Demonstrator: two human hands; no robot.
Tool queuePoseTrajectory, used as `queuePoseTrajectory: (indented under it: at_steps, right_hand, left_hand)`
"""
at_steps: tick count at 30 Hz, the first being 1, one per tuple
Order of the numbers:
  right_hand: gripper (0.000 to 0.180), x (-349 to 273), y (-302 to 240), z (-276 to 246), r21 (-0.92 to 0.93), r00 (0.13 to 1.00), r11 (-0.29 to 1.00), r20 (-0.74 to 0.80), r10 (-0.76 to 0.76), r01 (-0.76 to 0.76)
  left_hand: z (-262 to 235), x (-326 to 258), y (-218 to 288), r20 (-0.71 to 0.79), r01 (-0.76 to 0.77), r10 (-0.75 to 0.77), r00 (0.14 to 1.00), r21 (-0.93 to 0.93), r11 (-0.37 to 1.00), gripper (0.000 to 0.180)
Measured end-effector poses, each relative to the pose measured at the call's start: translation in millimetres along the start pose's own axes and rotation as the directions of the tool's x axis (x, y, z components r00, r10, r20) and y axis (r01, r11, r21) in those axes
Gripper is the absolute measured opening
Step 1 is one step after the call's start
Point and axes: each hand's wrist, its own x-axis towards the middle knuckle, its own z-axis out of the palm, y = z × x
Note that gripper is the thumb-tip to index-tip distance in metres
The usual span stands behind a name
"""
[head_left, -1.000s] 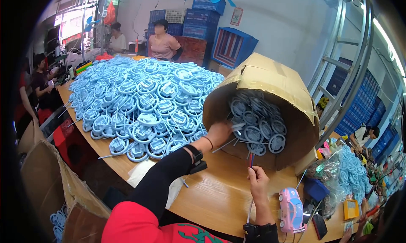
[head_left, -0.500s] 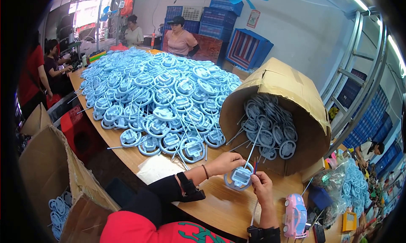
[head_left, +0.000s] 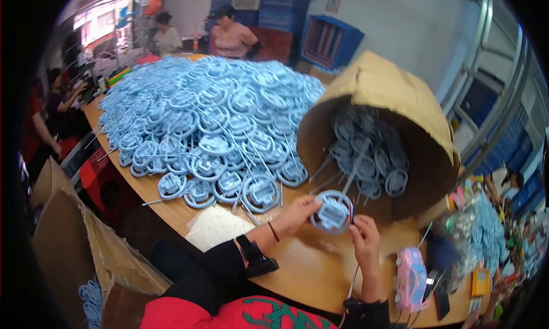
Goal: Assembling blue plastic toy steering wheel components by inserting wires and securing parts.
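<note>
I hold one light blue ring-shaped plastic part (head_left: 333, 211) with a long thin stem over the wooden table (head_left: 309, 272). My left hand (head_left: 297, 211) grips its left rim. On its lower right edge sits my right hand (head_left: 365, 237), fingers pinched on the part and on a small dark tool. A big heap of the same blue parts (head_left: 211, 123) covers the table to the left and behind. Just beyond my hands a cardboard box (head_left: 389, 129) lies on its side with more of these parts (head_left: 366, 151) inside.
A white sheet (head_left: 214, 226) lies on the table near my left forearm. A pink toy car (head_left: 410, 277) and bagged blue parts (head_left: 486, 237) sit at the right. An open carton (head_left: 74, 254) stands at lower left. Other people (head_left: 231, 37) work at the far end and left side.
My left hand drew back from the box mouth with one blue part. Both hands now hold it together, slightly higher and closer to the box than half a second ago.
</note>
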Motion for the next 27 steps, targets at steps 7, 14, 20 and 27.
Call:
queuePoseTrajectory:
  at_steps: [7,14,20,27]
  right_hand:
    - [0.045,7,-25,4,-0.036,0.981,0.999,0.194,0.026,-0.019]
    - [0.048,-8,-13,4,-0.275,0.938,0.961,0.329,0.107,-0.013]
    - [0.047,-10,-14,3,-0.236,0.918,0.971,0.380,0.115,-0.023]
    - [0.047,-13,-1,10,-0.244,0.939,0.970,0.333,0.088,-0.004]
  left_hand:
    - [-22,8,11,-0.167,-0.041,0.071,0.983,0.175,0.984,0.029]
    - [-9,3,10,-0.124,-0.016,0.048,0.991,0.247,0.969,0.026]
    - [-8,-4,6,-0.107,-0.024,0.059,0.993,0.304,0.952,0.027]
    - [1,-5,4,-0.105,0.090,-0.072,0.992,0.188,0.978,0.029]
